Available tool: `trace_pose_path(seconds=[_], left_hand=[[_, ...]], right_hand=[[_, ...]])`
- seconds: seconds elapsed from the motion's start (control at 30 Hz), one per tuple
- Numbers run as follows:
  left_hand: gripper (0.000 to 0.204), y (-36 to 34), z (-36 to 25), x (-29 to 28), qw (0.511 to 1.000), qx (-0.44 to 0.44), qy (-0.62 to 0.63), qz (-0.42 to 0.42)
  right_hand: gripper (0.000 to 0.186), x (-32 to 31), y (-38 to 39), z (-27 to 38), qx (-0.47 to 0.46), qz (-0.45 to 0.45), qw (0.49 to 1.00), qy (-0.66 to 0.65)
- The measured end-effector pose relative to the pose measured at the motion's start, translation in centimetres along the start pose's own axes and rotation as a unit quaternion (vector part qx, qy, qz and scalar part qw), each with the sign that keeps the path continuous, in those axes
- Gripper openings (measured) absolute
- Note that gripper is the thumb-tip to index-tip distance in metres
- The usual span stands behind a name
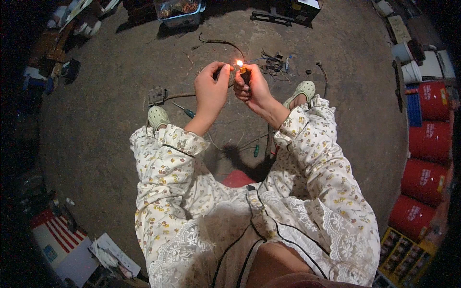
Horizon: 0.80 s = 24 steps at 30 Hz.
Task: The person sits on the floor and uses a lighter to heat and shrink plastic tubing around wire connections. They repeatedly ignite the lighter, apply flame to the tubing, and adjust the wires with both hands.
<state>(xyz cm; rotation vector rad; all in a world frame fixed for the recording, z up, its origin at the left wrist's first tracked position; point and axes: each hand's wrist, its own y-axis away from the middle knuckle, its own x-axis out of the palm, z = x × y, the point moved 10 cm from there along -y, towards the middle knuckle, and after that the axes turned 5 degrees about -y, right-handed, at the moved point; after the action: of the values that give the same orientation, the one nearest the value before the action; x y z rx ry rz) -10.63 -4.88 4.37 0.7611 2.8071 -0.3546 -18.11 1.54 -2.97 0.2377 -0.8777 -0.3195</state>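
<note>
While closed, hands (pixel 233 86) on lit lighter (pixel 242 70).

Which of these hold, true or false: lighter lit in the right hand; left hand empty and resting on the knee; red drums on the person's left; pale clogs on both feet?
1. The right hand holds a small orange lighter that is lit. True.
2. The left hand rests empty on a knee. False: it is raised beside the flame, pinching something thin.
3. Red cylindrical drums stand on the person's left. False: they are on the right.
4. Pale green clogs are on both feet. True.
</note>
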Motion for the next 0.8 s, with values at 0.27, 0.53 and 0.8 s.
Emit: trace_pose_path(seconds=[0.27,0.53,0.8], left_hand=[[0.016,-0.19,0.42,0.17,1.0,0.012,0.004,-0.003],[0.016,-0.19,0.78,0.2,1.0,0.005,0.01,-0.002],[0.018,0.04,0.52,0.07,1.0,-0.001,0.006,-0.014]], right_hand=[[0.042,-0.25,-0.14,-0.3,0.009,-0.001,1.0,-0.002],[0.041,-0.19,-0.09,-0.41,0.019,-0.007,1.0,-0.008],[0.047,-0.88,-0.15,-0.62,0.012,-0.009,1.0,-0.026]])
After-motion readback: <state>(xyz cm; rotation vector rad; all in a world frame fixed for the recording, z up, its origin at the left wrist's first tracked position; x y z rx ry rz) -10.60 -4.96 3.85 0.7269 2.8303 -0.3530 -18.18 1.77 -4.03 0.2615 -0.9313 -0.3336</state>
